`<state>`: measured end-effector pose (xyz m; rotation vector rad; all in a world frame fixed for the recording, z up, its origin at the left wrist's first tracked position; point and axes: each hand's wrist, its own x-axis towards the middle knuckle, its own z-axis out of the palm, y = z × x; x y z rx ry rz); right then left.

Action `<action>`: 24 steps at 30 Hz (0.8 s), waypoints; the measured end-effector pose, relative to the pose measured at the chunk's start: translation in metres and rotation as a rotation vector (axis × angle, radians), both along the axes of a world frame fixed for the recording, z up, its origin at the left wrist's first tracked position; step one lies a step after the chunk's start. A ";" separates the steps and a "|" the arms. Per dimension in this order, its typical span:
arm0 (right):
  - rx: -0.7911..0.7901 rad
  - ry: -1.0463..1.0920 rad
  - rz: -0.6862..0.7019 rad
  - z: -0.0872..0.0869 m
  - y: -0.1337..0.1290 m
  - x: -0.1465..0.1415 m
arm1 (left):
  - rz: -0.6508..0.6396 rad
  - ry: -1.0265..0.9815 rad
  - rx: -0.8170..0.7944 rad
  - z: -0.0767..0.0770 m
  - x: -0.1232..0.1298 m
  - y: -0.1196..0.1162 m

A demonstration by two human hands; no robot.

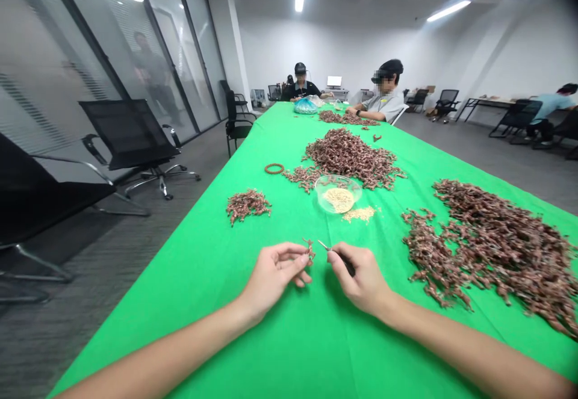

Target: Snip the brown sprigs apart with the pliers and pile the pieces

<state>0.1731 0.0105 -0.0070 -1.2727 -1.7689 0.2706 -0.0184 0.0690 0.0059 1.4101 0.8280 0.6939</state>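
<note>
My left hand (282, 269) pinches a small knobbly reddish-brown twig-like piece (310, 253) between thumb and fingers. Wrapped round the dark handle of a thin metal-tipped tool (323, 245) is my right hand (361, 275). The tool's tip points left at the piece, with a small gap between them. Just beyond my hands stands a clear plastic bowl (320, 189) holding pale grains (339, 198). More pale grains (360, 213) lie loose on the cloth beside it. A small heap of similar brown pieces (248, 204) lies ahead of my left hand.
A green cloth (217, 254) covers the long table. Large heaps of brown pieces lie to the right (506, 242) and farther back (350, 153). A brown ring (274, 169) lies left of the bowl. Two people sit at the far end near a blue bag (306, 106). Chairs (129, 131) line the left.
</note>
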 end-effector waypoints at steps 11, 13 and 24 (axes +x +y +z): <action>-0.066 -0.139 0.148 -0.018 -0.010 0.001 | -0.030 -0.125 -0.145 -0.004 -0.012 -0.002; -0.062 -0.148 0.153 -0.018 -0.009 0.002 | -0.040 -0.134 -0.157 -0.003 -0.013 -0.002; 0.021 -0.227 0.022 -0.015 -0.007 0.003 | -0.048 -0.152 -0.190 -0.004 -0.012 -0.002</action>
